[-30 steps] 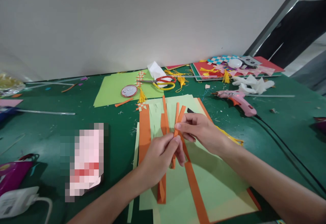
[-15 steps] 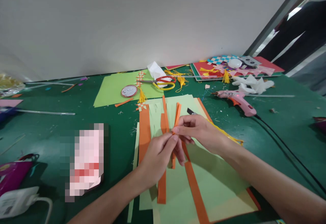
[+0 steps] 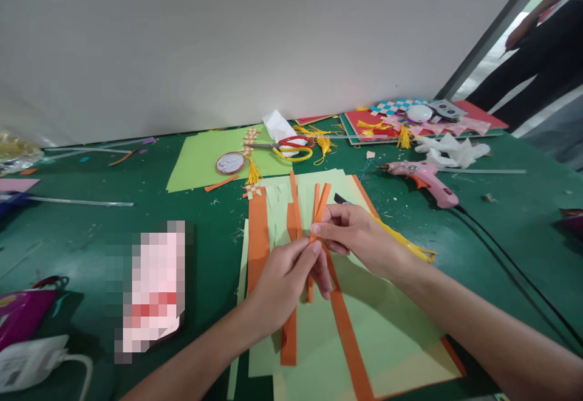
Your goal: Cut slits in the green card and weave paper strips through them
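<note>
Narrow orange paper strips (image 3: 321, 202) rise from between my two hands, their upper ends spread in a V. My left hand (image 3: 294, 267) pinches them from below, and a lower end hangs past its fingers. My right hand (image 3: 348, 231) pinches the strips just above, thumb and fingertips pressed together. Beneath both hands lie pale green paper sheets (image 3: 392, 328) with a long orange strip (image 3: 348, 343) across them. Thin pale green strips (image 3: 277, 206) and another upright orange strip (image 3: 295, 206) lie left of my hands. A yellow-handled cutter (image 3: 405, 240) is partly hidden behind my right hand.
Scissors (image 3: 291, 147) rest on bright green paper (image 3: 195, 158) at the back, beside a round tin (image 3: 230, 163). A pink glue gun (image 3: 423, 179) with a cord lies to the right. A blurred-out phone (image 3: 157, 285) lies left. A person (image 3: 532, 54) stands beyond the table.
The strips' upper ends have spread apart into a V, one leaning right. My hands have barely moved. At the far right, the person's arm and hand have come into view.
</note>
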Motion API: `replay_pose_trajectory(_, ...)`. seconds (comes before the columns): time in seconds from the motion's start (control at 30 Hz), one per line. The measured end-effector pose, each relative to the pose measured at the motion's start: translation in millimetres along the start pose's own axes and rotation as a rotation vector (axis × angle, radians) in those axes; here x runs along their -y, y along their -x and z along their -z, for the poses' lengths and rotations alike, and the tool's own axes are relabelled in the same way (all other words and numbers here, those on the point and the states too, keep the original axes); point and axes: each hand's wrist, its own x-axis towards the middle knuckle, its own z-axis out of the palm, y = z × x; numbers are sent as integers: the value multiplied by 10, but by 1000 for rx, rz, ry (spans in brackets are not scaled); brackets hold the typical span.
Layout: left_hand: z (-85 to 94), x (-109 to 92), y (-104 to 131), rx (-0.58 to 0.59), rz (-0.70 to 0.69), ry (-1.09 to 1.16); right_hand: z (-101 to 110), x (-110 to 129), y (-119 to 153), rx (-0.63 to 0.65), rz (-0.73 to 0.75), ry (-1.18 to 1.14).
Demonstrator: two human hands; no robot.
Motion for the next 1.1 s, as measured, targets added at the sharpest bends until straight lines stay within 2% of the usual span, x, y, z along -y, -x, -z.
replay_pose_trajectory(0.1,-1,-16,7,-15,-6,9,5,9,7,-20,21,47)
replay_pose_trajectory(0.3,8,-16,11,-28,-38,38,23,20,4,53,0,99)
replay_pose_trajectory(0.77,-4,-12,17,-21,14,18,17,17,5,-37,44,67)
replay_pose_trajectory(0.97,-1,-7,16,-22,-32,23,32,26,7,94,7,91)
replay_pose_trajectory(1.1,-1,0,14,-5,-28,-6,33,0,8,67,3,64)
